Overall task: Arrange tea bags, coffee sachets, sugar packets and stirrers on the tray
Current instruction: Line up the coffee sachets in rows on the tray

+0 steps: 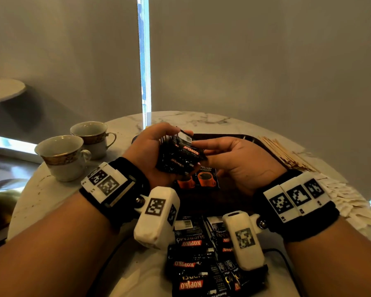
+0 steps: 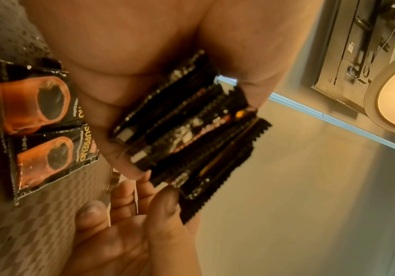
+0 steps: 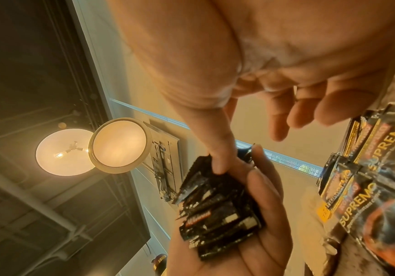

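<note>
Above marble table (image 1: 124, 129), left hand (image 1: 152, 146) clutches coffee sachets (image 1: 180, 157) — right hand (image 1: 229, 159) pinches one.

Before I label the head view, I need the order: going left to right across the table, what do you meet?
Near teacup → far teacup → left hand gripping coffee sachets → right hand → wooden stirrers → white sugar packets.

Stack of black coffee sachets (image 1: 181, 156) held fanned above a dark tray (image 1: 263, 144); two sachets (image 1: 196, 179) lie flat on it. Loose sachets (image 1: 201, 260) nearer; wooden stirrers (image 1: 287, 154) and white sugar packets (image 1: 347, 198) right of the tray.
</note>
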The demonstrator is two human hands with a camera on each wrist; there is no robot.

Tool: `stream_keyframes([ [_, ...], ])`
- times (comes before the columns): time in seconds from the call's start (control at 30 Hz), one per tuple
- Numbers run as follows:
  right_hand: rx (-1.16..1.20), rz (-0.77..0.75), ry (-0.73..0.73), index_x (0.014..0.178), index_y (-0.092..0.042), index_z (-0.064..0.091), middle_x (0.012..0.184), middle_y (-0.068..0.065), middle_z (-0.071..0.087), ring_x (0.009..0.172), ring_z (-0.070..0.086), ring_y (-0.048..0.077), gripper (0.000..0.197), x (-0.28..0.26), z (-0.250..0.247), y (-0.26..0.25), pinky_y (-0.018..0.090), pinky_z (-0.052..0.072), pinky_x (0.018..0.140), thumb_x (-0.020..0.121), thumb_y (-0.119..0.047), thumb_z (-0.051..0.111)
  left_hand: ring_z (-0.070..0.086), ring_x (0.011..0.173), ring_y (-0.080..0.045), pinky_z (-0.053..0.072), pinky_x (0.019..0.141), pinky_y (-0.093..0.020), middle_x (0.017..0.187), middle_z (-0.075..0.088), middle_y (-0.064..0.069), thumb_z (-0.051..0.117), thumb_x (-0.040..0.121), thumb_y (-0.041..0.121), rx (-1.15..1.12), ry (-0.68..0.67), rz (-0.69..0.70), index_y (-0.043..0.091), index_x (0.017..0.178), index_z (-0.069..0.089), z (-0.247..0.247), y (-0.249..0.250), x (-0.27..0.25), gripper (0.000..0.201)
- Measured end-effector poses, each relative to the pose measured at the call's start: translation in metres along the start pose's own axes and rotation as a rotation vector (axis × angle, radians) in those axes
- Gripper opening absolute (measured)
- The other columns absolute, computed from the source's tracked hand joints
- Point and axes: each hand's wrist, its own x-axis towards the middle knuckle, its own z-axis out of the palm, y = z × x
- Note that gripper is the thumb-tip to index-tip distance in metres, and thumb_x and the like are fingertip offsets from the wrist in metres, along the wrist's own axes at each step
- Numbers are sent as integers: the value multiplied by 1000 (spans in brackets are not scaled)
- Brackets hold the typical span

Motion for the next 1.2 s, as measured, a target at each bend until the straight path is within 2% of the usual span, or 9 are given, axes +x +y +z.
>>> stream_keyframes([
  [0.1,114,2,73,101,-16,76,90,1,78,72,72,8,28,2,-1,0,16,51,54,92,5,59,67,82,-31,52,75,-41,106,66,-18,51,76,23,-6,1,4,10,119,62,-1,1,0,46],
  [0.23,87,-17,235,81,-24,77,86,-7,77,73,69,3,18,9,-3,4,24,45,58,86,-9,70,67,79,-31,55,73,-44,97,64,-18,54,74,23,11,30,-66,11,124,54,-5,2,3,52],
  [0.33,193,12,352,80,-18,68,70,-7,73,61,66,4,16,14,-5,6,21,46,51,87,-4,68,67,78,-29,52,78,-48,100,63,-17,55,70,21,23,29,-71,10,118,57,-7,4,4,49],
  [0.4,223,28,383,82,-15,69,73,-1,72,63,63,9,13,17,-7,7,21,47,49,88,-3,67,64,75,-27,53,73,-45,102,60,-16,55,67,19,-2,45,-48,12,117,59,-7,5,5,50],
  [0.47,221,68,381,88,-12,69,77,4,70,64,61,12,8,18,-8,10,24,45,50,89,-5,67,61,73,-26,53,67,-39,98,59,-16,56,65,17,-53,66,-24,14,117,59,-8,7,5,52],
  [0.57,193,158,362,93,-10,67,75,4,66,59,55,13,4,21,-9,17,25,37,48,91,-7,66,60,72,-23,53,68,-38,93,63,-14,57,64,18,-28,103,-13,15,116,61,-14,13,5,52],
  [0.73,208,331,279,92,-6,63,72,8,62,50,52,13,9,21,0,22,23,36,40,92,3,62,59,73,-22,51,82,-55,89,59,-8,56,66,22,41,102,-60,17,114,59,-21,23,3,48],
  [0.87,182,440,248,103,-5,60,80,13,62,53,56,16,21,22,5,25,26,39,43,87,8,64,58,72,-22,51,82,-55,84,59,-8,54,67,23,69,89,-101,16,111,60,-17,20,1,45],
  [1.2,83,478,217,113,-2,61,82,11,65,56,60,16,27,20,9,21,26,45,47,88,8,64,57,68,-22,52,75,-49,80,57,-7,53,68,23,85,87,-121,17,114,57,-14,18,1,47],
])
